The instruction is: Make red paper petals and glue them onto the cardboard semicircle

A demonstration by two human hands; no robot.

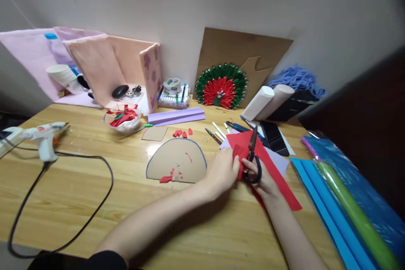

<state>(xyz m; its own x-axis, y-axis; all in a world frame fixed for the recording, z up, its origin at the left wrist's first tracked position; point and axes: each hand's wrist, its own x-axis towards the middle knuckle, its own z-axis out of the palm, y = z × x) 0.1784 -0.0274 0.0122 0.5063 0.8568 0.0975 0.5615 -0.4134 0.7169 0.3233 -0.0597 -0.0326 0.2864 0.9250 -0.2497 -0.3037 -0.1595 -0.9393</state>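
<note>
My left hand [222,169] is closed on a folded piece of red paper [239,152], which looks like crepe paper. Beside it, my right hand [265,182] grips a pair of dark-handled scissors [252,147], blades pointing away from me next to the paper. Whether the blades touch the paper I cannot tell. Under and behind both hands lies a larger red sheet [280,173]. To the left is a cardboard half-circle [169,158] with a blue edge and red scraps on it. Several small red cut pieces [184,134] rest above it.
A glue gun [46,137] with a looping black cable stands on the left. A bowl of red scraps [122,120] sits near a pink box [95,65]. A red-green fan-shaped craft [221,86] leans on cardboard at the back. Blue and green rolls [348,202] lie on the right.
</note>
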